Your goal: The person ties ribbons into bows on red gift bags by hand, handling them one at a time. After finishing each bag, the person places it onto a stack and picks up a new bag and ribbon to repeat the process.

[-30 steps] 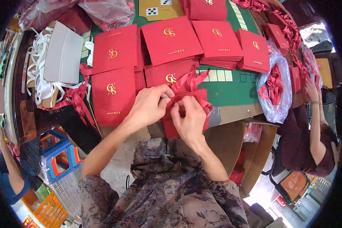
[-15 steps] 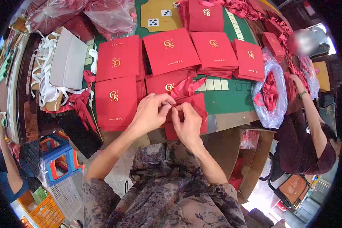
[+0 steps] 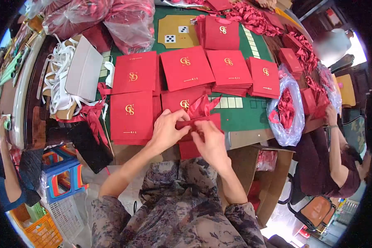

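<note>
A red paper gift bag (image 3: 213, 119) with a ribbon handle is between my hands, near the front edge of the table. My left hand (image 3: 168, 130) pinches its left part between thumb and fingers. On the bag's other side my right hand (image 3: 212, 142) has curled fingers pressed against it. Shiny red ribbon (image 3: 203, 106) loops up just beyond my fingers. Under and behind lies a flat red bag with a gold logo (image 3: 184, 103). My fingers partly hide the held bag's front, and its lower part (image 3: 188, 150) shows below my hands.
Stacks of red bags (image 3: 187, 68) cover the green mat (image 3: 235, 114). A clear plastic bag of red ribbon (image 3: 286, 105) sits on the right, a white box (image 3: 83, 64) with white ribbons on the left. A cardboard box (image 3: 273, 182) stands below. Co-workers' arms show at both sides.
Both hands have shifted slightly down in view along with the table. My right-hand fingers have moved from a raised pinch at the ribbon to lying lower across the bag's upper edge.
</note>
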`<state>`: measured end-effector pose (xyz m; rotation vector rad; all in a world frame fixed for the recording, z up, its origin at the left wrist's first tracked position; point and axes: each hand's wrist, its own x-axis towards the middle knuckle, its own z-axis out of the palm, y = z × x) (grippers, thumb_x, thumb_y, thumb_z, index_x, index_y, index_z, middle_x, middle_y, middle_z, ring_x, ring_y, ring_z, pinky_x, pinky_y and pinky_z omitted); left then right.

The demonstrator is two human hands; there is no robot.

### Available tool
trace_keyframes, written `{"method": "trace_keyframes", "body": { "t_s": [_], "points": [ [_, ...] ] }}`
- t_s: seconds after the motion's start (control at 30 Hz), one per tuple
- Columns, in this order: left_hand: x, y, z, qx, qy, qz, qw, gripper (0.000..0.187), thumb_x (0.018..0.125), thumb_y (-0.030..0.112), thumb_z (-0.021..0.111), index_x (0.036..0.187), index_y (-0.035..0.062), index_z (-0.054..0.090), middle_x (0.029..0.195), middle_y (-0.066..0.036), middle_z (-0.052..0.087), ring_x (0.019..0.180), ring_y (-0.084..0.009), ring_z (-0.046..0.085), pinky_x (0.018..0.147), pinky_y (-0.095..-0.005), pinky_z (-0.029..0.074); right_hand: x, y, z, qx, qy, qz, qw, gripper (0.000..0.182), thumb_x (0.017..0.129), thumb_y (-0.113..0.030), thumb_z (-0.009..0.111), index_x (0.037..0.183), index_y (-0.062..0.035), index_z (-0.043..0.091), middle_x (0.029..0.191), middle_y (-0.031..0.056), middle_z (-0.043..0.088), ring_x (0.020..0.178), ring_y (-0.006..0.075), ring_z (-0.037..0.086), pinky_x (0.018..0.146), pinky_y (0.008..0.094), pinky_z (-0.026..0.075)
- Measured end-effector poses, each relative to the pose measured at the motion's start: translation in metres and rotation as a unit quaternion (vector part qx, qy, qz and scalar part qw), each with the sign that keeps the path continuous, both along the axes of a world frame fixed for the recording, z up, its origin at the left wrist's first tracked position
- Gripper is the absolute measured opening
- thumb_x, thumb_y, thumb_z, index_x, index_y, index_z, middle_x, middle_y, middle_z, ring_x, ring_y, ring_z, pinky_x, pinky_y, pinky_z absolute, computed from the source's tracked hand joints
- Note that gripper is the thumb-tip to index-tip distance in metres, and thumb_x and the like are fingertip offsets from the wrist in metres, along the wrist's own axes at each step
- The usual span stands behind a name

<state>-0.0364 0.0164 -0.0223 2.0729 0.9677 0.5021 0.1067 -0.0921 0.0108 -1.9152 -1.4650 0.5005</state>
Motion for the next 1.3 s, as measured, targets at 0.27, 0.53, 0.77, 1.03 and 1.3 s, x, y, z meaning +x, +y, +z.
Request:
{"method": "trace_keyframes", "body": {
  "t_s": [0.27, 0.53, 0.77, 1.03, 1.3],
  "points": [
    [-0.004, -0.021, 0.017, 0.092, -0.036, -0.022, 0.995, 0.021, 0.072, 0.011, 0.078, 0.091, 0.0092, 0.071, 0.083, -0.006, 0.068, 0.079, -0.0251, 0.056, 0.074, -0.0369, 0.048, 0.047, 0.04, 0.015, -0.03, 0.112, 0.211, 0.971, 0.012, 0.09, -0.003, 0.063, 0.102, -0.0016, 0.065, 0.09, 0.0145, 0.067, 0.082, 0.0304, 0.068, 0.073, 0.0356, 0.052],
    [-0.009, -0.026, 0.014, 0.223, -0.114, -0.077, 0.965, 0.018, 0.073, 0.004, 0.077, 0.089, 0.0123, 0.074, 0.084, -0.003, 0.065, 0.079, -0.0228, 0.057, 0.069, -0.0346, 0.051, 0.067, 0.051, 0.0, -0.156, 0.179, 0.334, 0.912, 0.011, 0.093, -0.008, 0.063, 0.099, -0.0001, 0.068, 0.088, 0.0097, 0.072, 0.084, 0.0169, 0.068, 0.077, 0.0327, 0.053],
    [-0.014, -0.012, 0.014, 0.269, -0.117, -0.145, 0.945, 0.02, 0.071, 0.003, 0.07, 0.09, 0.0103, 0.073, 0.091, -0.003, 0.06, 0.082, -0.0228, 0.058, 0.066, -0.0349, 0.051, 0.065, 0.05, -0.01, -0.178, 0.22, 0.29, 0.914, 0.013, 0.088, -0.009, 0.065, 0.093, 0.0021, 0.071, 0.088, 0.0079, 0.074, 0.085, 0.0132, 0.068, 0.081, 0.0303, 0.053],
    [-0.011, -0.007, 0.019, 0.093, -0.118, -0.106, 0.983, 0.013, 0.082, 0.006, 0.072, 0.096, 0.0073, 0.071, 0.092, -0.008, 0.06, 0.075, -0.0255, 0.062, 0.063, -0.0344, 0.052, 0.058, 0.05, -0.037, -0.171, 0.349, 0.178, 0.904, 0.011, 0.088, -0.006, 0.064, 0.09, 0.0029, 0.07, 0.084, 0.0028, 0.071, 0.078, 0.0066, 0.062, 0.074, 0.0265, 0.052],
    [0.0, 0.004, 0.016, 0.047, -0.077, 0.043, 0.995, 0.021, 0.081, 0.016, 0.077, 0.098, 0.0061, 0.069, 0.083, -0.007, 0.069, 0.079, -0.0245, 0.062, 0.07, -0.0361, 0.05, 0.051, 0.066, -0.049, -0.037, 0.342, 0.038, 0.938, 0.02, 0.097, -0.017, 0.064, 0.096, 0.0015, 0.069, 0.086, 0.0041, 0.07, 0.076, 0.0078, 0.063, 0.065, 0.0267, 0.052]
  ]
}}
